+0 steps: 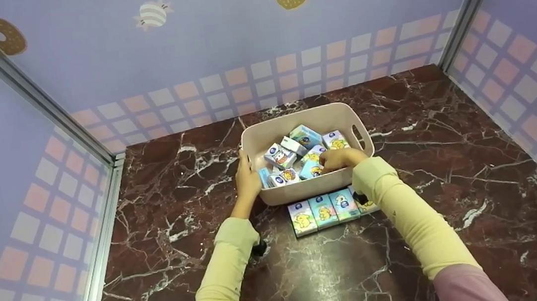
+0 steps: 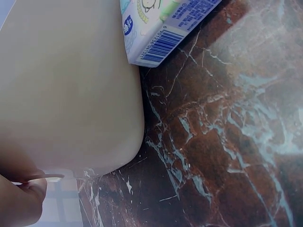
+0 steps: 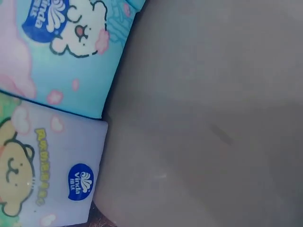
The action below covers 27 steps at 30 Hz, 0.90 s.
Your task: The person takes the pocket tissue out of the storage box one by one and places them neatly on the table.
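A beige plastic basket (image 1: 310, 189) holds several small printed packs of tissues, such as a white pack (image 1: 280, 156) and a light blue pack (image 1: 310, 170). My left hand (image 1: 247, 178) grips the basket's left end; in the left wrist view its fingers (image 2: 23, 201) curl at the handle opening. My right hand (image 1: 341, 158) reaches over the front rim into the basket, its fingers down at the light blue pack. Its fingertips are hidden among the packs, and I cannot tell if they pinch one. The right wrist view shows only the basket's outer wall (image 3: 203, 104) and packs beside it.
In front of the basket, several tissue packs lie flat in a row, including a yellow-bear pack (image 1: 302, 218) at the left end. My right sleeve partly covers the rightmost one. Patterned panels (image 1: 236, 34) enclose the dark red marbled surface (image 1: 448, 151) at the back and sides.
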Each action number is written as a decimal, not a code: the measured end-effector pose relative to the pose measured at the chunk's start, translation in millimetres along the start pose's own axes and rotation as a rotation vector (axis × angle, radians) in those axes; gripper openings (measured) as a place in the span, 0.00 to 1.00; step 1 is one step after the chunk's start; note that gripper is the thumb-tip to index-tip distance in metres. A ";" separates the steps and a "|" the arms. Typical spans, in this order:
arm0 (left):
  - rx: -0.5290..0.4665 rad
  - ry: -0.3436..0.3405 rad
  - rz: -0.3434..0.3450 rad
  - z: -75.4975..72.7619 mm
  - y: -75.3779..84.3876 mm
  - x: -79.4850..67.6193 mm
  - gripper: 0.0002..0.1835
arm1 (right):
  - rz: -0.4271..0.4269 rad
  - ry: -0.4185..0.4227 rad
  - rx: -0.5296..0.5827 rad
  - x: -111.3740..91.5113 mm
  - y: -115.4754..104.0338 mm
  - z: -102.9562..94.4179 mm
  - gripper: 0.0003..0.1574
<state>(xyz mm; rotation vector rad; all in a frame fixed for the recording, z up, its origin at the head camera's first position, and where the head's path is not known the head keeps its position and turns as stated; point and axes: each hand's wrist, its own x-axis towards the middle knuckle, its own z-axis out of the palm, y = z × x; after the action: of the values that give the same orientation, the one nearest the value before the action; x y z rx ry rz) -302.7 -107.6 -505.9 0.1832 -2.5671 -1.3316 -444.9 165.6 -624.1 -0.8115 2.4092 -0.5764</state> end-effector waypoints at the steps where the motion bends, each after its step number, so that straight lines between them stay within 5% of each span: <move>1: -0.003 0.001 0.003 0.0 -0.1 0.1 0.30 | 0.012 0.007 0.007 5.2 6.3 3.0 0.19; 4: -0.015 0.003 0.014 0.2 -0.7 0.5 0.32 | 0.043 0.042 0.069 10.2 10.8 6.5 0.19; 11: -0.027 0.004 0.015 0.5 -1.2 0.3 0.35 | 0.102 0.031 0.203 -74.9 -112.2 -32.4 0.35; 14: -0.020 0.000 0.007 0.6 -0.8 -0.5 0.36 | 0.113 -0.002 0.293 -96.7 -140.4 -42.8 0.43; 19: -0.020 -0.011 -0.007 1.2 -0.6 -1.4 0.34 | 0.157 -0.044 0.519 -111.5 -151.4 -52.6 0.50; 27: -0.027 -0.013 -0.005 0.1 -1.1 0.7 0.33 | 0.093 0.081 0.767 -120.0 -129.7 -63.6 0.49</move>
<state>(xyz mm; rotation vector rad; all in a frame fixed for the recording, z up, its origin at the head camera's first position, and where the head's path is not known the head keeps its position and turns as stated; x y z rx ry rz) -303.4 -108.3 -506.7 0.1765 -2.5591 -1.3729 -346.6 162.9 -464.1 -0.3408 2.0105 -1.3869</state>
